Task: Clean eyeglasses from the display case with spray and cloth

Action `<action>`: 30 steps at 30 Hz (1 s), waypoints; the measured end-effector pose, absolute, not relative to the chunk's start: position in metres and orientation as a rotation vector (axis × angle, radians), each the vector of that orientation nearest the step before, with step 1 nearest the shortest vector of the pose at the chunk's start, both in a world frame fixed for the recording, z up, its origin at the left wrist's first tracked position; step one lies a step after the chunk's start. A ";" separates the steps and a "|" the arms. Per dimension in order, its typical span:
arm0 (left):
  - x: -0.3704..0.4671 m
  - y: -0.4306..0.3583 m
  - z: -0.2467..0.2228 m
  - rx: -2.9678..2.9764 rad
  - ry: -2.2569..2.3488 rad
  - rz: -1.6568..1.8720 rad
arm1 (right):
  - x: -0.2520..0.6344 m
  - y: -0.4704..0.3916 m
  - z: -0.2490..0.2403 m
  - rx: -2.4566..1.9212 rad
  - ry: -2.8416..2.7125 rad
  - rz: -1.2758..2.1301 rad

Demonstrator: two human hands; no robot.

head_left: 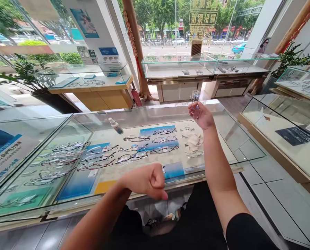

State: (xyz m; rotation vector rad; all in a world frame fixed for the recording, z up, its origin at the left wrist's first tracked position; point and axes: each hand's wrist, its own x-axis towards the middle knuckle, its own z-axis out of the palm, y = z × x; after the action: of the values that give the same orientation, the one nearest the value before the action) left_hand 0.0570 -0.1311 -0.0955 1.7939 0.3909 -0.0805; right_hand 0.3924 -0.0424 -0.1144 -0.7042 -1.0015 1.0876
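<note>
My right hand (202, 116) is raised over the far side of the glass display counter (160, 110), its fingers closed on a pair of glasses (196, 95). One lens shows above the fingers, the other below. Nearer to me, my left hand (149, 180) is curled into a fist above the counter's front edge, with nothing visible in it. A crumpled beige cloth (195, 143) lies below my right forearm's left side. Further left stands a small white spray bottle (115, 125), slightly tilted in view.
Several eyeglass frames (165, 139) are laid out in rows in the counter, some on blue cards (77, 182). Other glass showcases (179, 64) stand by the windows and at the right (282, 104). A potted plant (37, 78) is at the left.
</note>
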 end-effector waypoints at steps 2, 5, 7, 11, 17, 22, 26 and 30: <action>0.081 -0.152 -0.102 1.587 -0.038 -0.552 | 0.394 -0.042 -0.115 -0.695 -0.992 1.104; 0.119 -0.167 -0.113 1.354 -0.373 -0.885 | 0.396 -0.043 -0.115 -0.665 -0.991 1.121; 0.137 -0.169 -0.117 1.344 -0.402 -0.943 | 0.396 -0.043 -0.115 -0.629 -1.001 1.133; 0.152 -0.160 -0.115 1.726 -0.051 -0.762 | 0.397 -0.044 -0.116 -0.642 -1.017 1.129; 0.186 -0.132 -0.109 2.490 0.880 -0.117 | 0.398 -0.042 -0.116 -0.650 -1.025 1.146; 0.231 -0.105 -0.112 2.851 0.883 -0.165 | 0.400 -0.041 -0.118 -0.590 -1.014 1.190; 0.236 -0.090 -0.120 2.949 0.795 -0.250 | 0.399 -0.041 -0.118 -0.579 -0.995 1.198; 0.228 -0.083 -0.125 2.945 0.656 -0.188 | 0.398 -0.041 -0.119 -0.554 -1.016 1.211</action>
State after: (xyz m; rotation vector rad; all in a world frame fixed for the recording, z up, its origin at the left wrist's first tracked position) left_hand 0.2281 -0.0829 -0.1247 2.9449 0.6560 -0.1883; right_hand 0.3976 -0.0407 -0.1191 -0.5541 -1.0162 1.2114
